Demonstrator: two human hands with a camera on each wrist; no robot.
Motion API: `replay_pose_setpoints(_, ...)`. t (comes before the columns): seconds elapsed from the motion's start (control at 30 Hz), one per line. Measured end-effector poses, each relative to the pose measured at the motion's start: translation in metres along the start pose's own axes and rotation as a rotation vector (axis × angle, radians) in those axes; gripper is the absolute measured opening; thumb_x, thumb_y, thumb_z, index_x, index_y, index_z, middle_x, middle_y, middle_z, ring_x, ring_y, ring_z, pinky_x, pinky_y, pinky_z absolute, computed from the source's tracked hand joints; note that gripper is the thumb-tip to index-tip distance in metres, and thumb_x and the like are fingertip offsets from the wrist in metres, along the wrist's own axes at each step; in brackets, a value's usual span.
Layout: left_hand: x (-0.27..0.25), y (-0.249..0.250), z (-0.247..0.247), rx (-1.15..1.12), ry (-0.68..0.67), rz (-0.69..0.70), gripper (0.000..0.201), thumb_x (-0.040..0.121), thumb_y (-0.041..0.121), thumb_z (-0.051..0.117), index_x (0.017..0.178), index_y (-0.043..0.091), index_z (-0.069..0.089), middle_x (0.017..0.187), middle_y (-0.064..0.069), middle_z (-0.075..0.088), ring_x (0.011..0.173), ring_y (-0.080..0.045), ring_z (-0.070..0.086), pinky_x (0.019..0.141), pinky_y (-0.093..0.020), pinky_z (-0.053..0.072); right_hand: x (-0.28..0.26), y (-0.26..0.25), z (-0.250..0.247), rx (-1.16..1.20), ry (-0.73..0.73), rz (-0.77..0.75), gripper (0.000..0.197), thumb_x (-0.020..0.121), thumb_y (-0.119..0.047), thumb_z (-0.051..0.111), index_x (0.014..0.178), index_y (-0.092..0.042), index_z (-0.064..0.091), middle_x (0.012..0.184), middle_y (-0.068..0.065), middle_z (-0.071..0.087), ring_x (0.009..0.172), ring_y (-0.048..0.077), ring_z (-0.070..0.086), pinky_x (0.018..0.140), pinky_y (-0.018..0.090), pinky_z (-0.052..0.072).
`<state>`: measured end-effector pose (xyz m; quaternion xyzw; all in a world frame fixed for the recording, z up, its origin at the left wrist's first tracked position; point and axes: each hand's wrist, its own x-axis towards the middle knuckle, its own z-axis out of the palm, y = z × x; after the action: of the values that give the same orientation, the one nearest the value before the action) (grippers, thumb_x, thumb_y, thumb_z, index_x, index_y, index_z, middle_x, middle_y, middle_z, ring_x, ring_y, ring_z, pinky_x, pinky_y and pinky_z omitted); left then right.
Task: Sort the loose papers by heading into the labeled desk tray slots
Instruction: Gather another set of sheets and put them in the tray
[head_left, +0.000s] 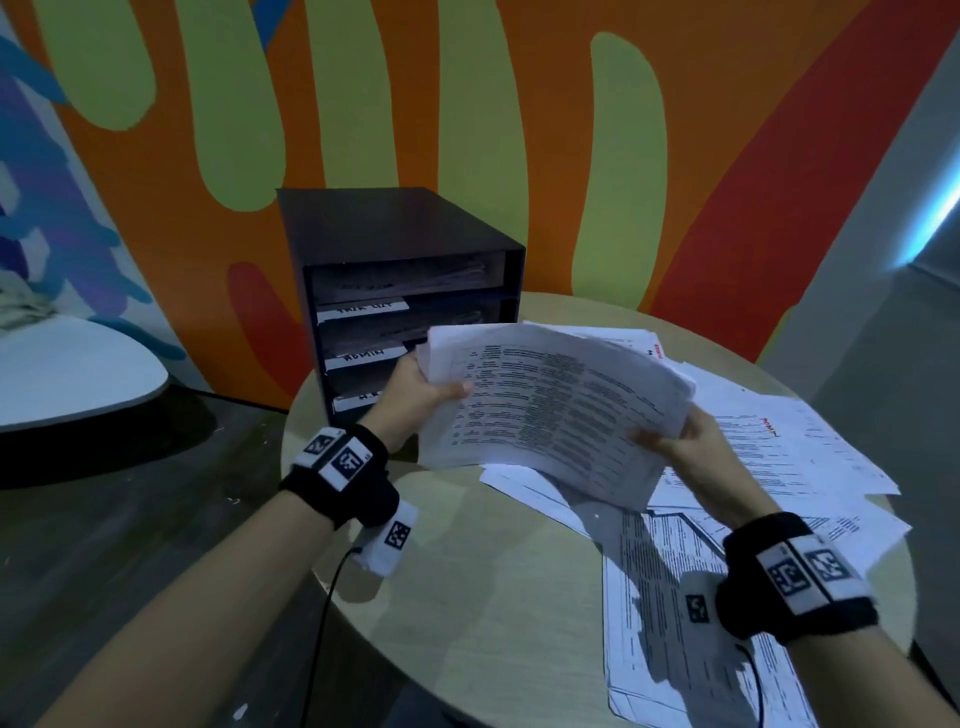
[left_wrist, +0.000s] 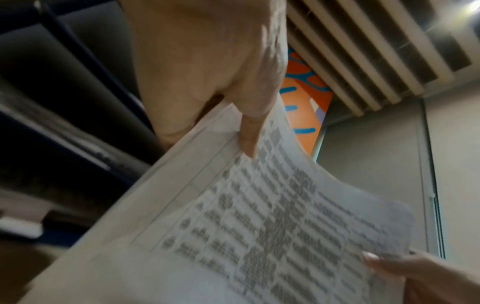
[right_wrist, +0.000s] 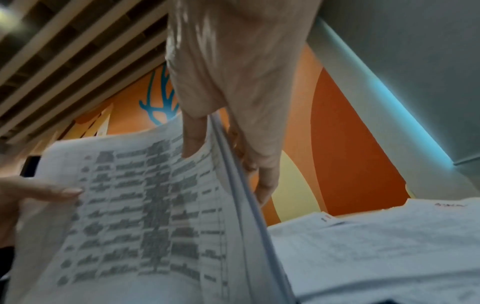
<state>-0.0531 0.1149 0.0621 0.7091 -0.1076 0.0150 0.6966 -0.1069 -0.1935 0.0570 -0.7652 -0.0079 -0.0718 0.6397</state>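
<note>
Left hand (head_left: 415, 387): grips left edge of paper stack (head_left: 550, 410), thumb on top
Right hand (head_left: 696, 452): pinches stack's right edge, thumb on printed face
Paper stack: held above table (head_left: 467, 597), just in front of desk tray (head_left: 400, 291)
Loose papers (head_left: 727, 519): scattered on table's right side
Tray slots: labelled, papers inside

Tray labels (head_left: 362, 310): white strips with dark writing, blurred, unreadable.
Held sheaf (head_left: 550, 410): printed table rows, illegible.
Loose papers (head_left: 769, 447), at 3 o'clock: red handwritten headings, unreadable.
</note>
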Motion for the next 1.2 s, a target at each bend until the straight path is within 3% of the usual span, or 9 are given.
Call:
replay_pose_setpoints(0.17, 0.000, -0.013, -0.001, 0.096, 0.062, -0.061, 0.045, 0.081, 0.004, 0.074, 0.122, 0.008, 0.055, 0.110, 0.001, 0.066, 0.103, -0.015, 0.064, 0.097, -0.045, 0.052, 0.002, 0.009, 0.011, -0.138, 0.059, 0.070, 0.010, 0.086, 0.000, 0.065, 0.095, -0.003, 0.069, 0.095, 0.015, 0.073, 0.090, 0.034, 0.068, 0.082, 0.050, 0.056)
replay_pose_setpoints(0.3, 0.002, 0.023, -0.028, 0.448, 0.345, 0.309, 0.045, 0.086, 0.014, 0.071, 0.124, 0.014, 0.047, 0.106, -0.001, 0.056, 0.098, -0.014, 0.056, 0.082, -0.023, 0.047, 0.004, 0.006, -0.004, -0.138, 0.104, 0.122, 0.010, 0.086, 0.006, 0.062, 0.085, -0.003, 0.067, 0.089, 0.018, 0.067, 0.080, 0.029, 0.058, 0.073, 0.038, 0.044)
replay_pose_setpoints(0.43, 0.006, 0.059, -0.069, 0.935, 0.513, 0.655, 0.039, 0.088, 0.015, 0.060, 0.126, 0.011, 0.052, 0.122, -0.011, 0.053, 0.116, -0.027, 0.048, 0.097, -0.035, 0.034, -0.004, 0.016, -0.013, -0.063, 0.030, 0.333, 0.023, 0.087, 0.010, 0.059, 0.110, 0.010, 0.060, 0.100, 0.022, 0.064, 0.089, 0.033, 0.058, 0.079, 0.042, 0.046)
replay_pose_setpoints(0.57, 0.017, 0.065, -0.092, 1.197, 0.518, 0.471, 0.052, 0.095, 0.024, 0.053, 0.145, 0.015, 0.038, 0.145, -0.009, 0.042, 0.140, -0.026, 0.030, 0.114, -0.043, 0.016, -0.011, 0.024, 0.001, 0.053, -0.127, 0.540, 0.029, 0.086, 0.014, 0.056, 0.114, 0.008, 0.060, 0.104, 0.020, 0.071, 0.094, 0.034, 0.068, 0.077, 0.037, 0.058)
replay_pose_setpoints(0.7, 0.021, 0.055, -0.095, 1.232, 0.465, 0.412, 0.047, 0.094, 0.026, 0.057, 0.138, 0.013, 0.047, 0.141, -0.009, 0.048, 0.135, -0.028, 0.035, 0.114, -0.048, 0.022, -0.001, 0.030, 0.027, 0.044, -0.166, 0.668, 0.033, 0.087, 0.013, 0.057, 0.120, 0.012, 0.055, 0.116, 0.026, 0.065, 0.110, 0.039, 0.062, 0.098, 0.046, 0.048)
replay_pose_setpoints(0.8, 0.021, 0.051, -0.093, 1.190, 0.501, 0.443, 0.046, 0.092, 0.021, 0.058, 0.136, 0.013, 0.049, 0.139, -0.007, 0.049, 0.133, -0.026, 0.037, 0.112, -0.045, 0.025, 0.010, 0.034, 0.048, 0.060, -0.135, 0.712, 0.022, 0.092, 0.011, 0.051, 0.113, 0.007, 0.057, 0.113, 0.021, 0.064, 0.110, 0.036, 0.060, 0.089, 0.039, 0.052)
replay_pose_setpoints(0.93, 0.022, 0.046, -0.091, 1.162, 0.523, 0.448, 0.049, 0.089, 0.016, 0.058, 0.136, 0.013, 0.048, 0.139, -0.006, 0.048, 0.134, -0.025, 0.036, 0.110, -0.044, 0.028, 0.035, 0.055, 0.076, 0.081, -0.081, 0.762, 0.036, 0.091, 0.004, 0.056, 0.128, 0.005, 0.051, 0.119, 0.023, 0.063, 0.108, 0.044, 0.060, 0.102, 0.062, 0.040)
replay_pose_setpoints(1.03, 0.025, 0.042, -0.090, 1.146, 0.546, 0.463, 0.049, 0.088, 0.015, 0.058, 0.135, 0.013, 0.048, 0.139, -0.004, 0.048, 0.134, -0.024, 0.036, 0.108, -0.044, 0.031, 0.043, 0.062, 0.102, 0.258, -0.005, 0.788, 0.026, 0.093, 0.009, 0.049, 0.118, 0.003, 0.053, 0.114, 0.024, 0.062, 0.111, 0.041, 0.058, 0.102, 0.054, 0.043)
replay_pose_setpoints(1.2, 0.028, 0.035, -0.086, 1.113, 0.602, 0.508, 0.048, 0.085, 0.011, 0.056, 0.133, 0.013, 0.050, 0.136, -0.004, 0.050, 0.132, -0.024, 0.037, 0.105, -0.042, 0.034, 0.059, 0.076, 0.150, 0.283, 0.043, 0.783, 0.046, 0.089, 0.007, 0.057, 0.133, 0.009, 0.044, 0.134, 0.022, 0.053, 0.121, 0.039, 0.053, 0.104, 0.047, 0.044)
